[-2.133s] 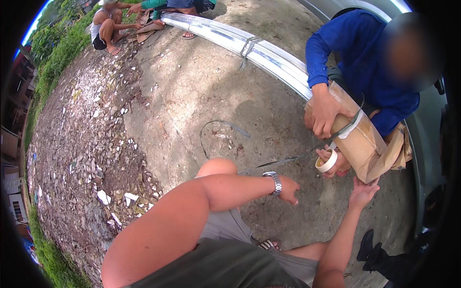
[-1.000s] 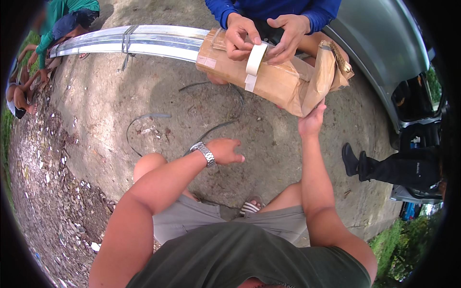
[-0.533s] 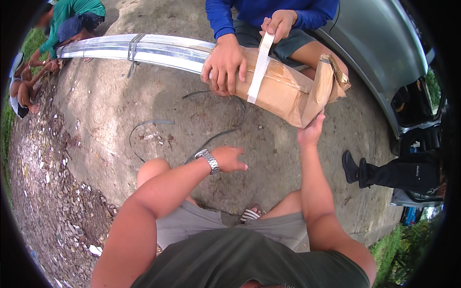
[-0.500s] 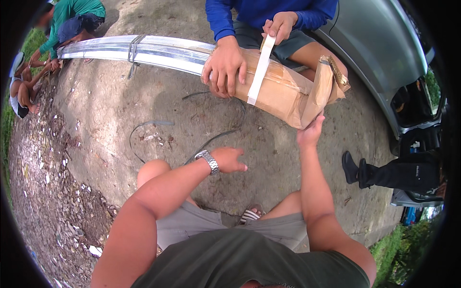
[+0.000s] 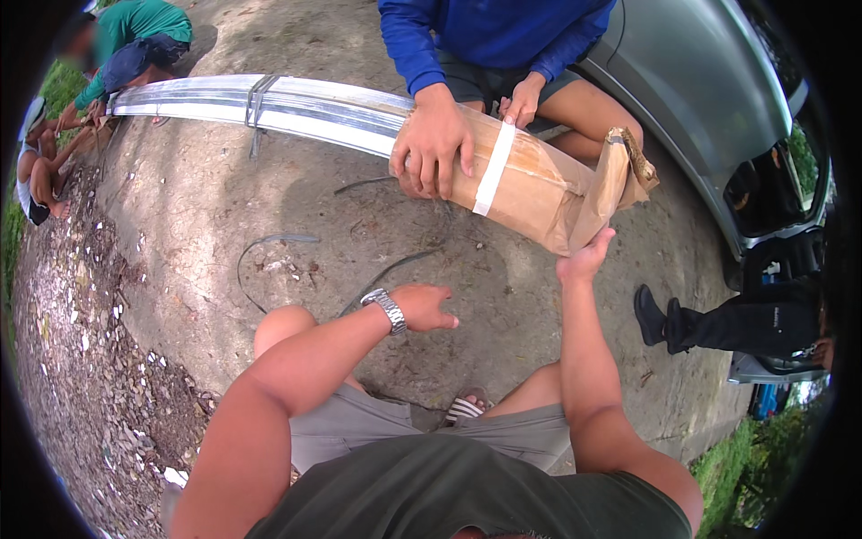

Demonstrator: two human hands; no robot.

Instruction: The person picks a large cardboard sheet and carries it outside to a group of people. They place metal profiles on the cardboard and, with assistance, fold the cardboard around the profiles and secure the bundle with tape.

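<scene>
A long bundle of shiny metal strips (image 5: 332, 112) stretches from the far left, and brown cardboard (image 5: 539, 184) wraps its near right end. My right hand (image 5: 585, 257) is under the lower corner of that wrapped end, gripping it from below; some fingers are hidden. My left hand (image 5: 424, 308), with a silver watch on its wrist, hovers over the ground, fingers extended and holding nothing. Across from me, a person in a blue shirt (image 5: 503, 45) has one hand (image 5: 434, 144) flat on the cardboard. The other hand (image 5: 521, 101) presses a white tape strip (image 5: 494, 171) against it.
Grey strapping pieces (image 5: 278, 239) lie on the ground near my left knee. A grey car (image 5: 696, 99) with an open door stands at right, near a person's dark boots (image 5: 660, 316). At far left, people (image 5: 144, 40) crouch by the bundle's other end. Rubble (image 5: 99, 377) covers the left edge.
The other person's hand has come down from holding the white strip raised, and the strip now lies flat over the cardboard. The wrapped end sits slightly lower in view. My hands have hardly moved.
</scene>
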